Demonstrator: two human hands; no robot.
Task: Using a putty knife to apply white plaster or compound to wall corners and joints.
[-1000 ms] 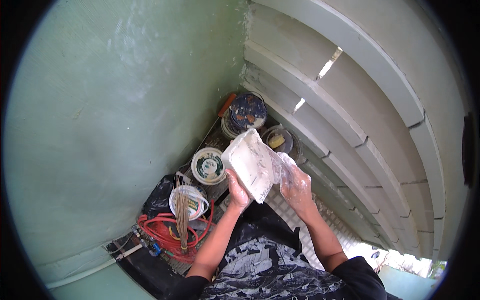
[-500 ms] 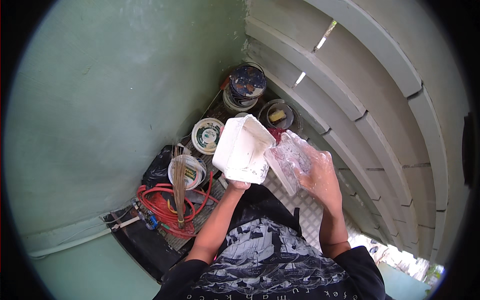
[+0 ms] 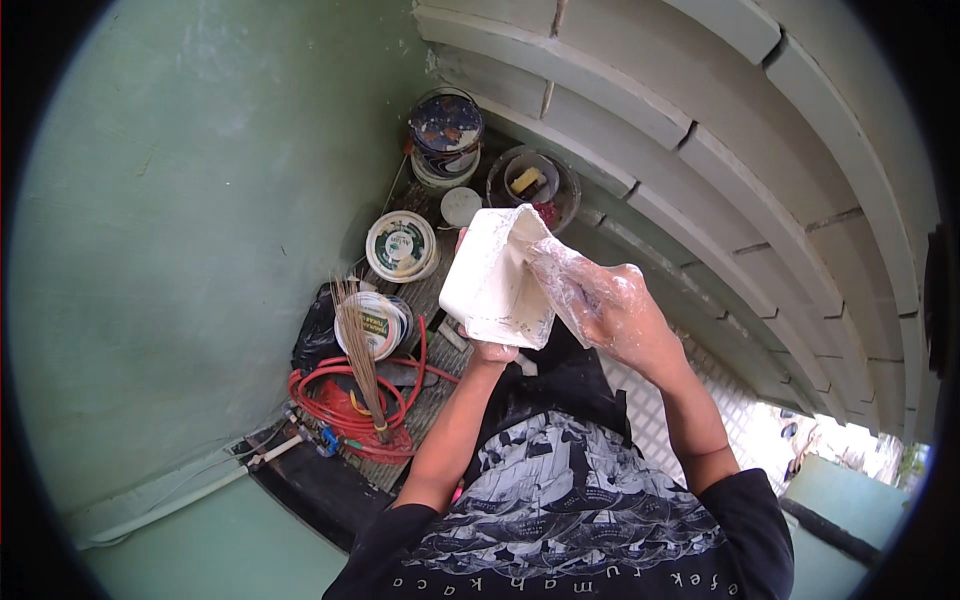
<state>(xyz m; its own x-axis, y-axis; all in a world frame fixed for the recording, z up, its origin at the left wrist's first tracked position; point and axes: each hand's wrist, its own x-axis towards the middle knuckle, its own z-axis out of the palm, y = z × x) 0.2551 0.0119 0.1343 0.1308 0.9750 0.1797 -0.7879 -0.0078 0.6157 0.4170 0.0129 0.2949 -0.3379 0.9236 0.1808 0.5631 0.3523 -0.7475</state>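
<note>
Two hands work at frame centre: the left hand (image 3: 494, 352) supports a tilted white tub (image 3: 478, 283), its fingers curled beneath and partly hidden; the right hand (image 3: 625, 305), white-smeared, has fingers closed on a flat piece (image 3: 563, 308) at the opening. Scraping appears in hand; the next move calls for holding the tub steady.

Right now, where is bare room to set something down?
Board strip between the green-labelled bucket and the white tub in the left hand; tiled floor between the right forearm and slatted wall. Crowded: around the red hose and broom.
</note>
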